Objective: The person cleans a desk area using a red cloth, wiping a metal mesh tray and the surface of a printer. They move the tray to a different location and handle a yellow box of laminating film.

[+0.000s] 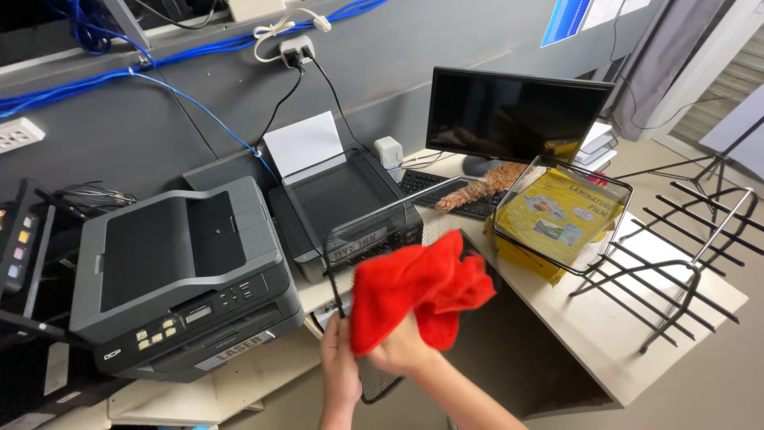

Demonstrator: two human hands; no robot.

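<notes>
Office corner with a pale bench against a grey wall strung with blue cables. Nearest the viewer, two bare hands come up from the bottom edge. The left hand grips the front rim of a black wire mesh tray, its fingers curled round the wire. Just beside it, the right hand holds a red cloth; its fingers are closed on the bunched lower part of the cloth, which rises above them and drapes over the tray's near edge. The cloth is blurred. To the left sits a large grey printer, and behind the tray a smaller black printer with a white sheet standing in its feeder. To the right, a second wire tray tilts upward with a yellow packet inside, next to a black wire rack. Farther back stand a dark monitor, a keyboard and a brown feather duster lying across it.
</notes>
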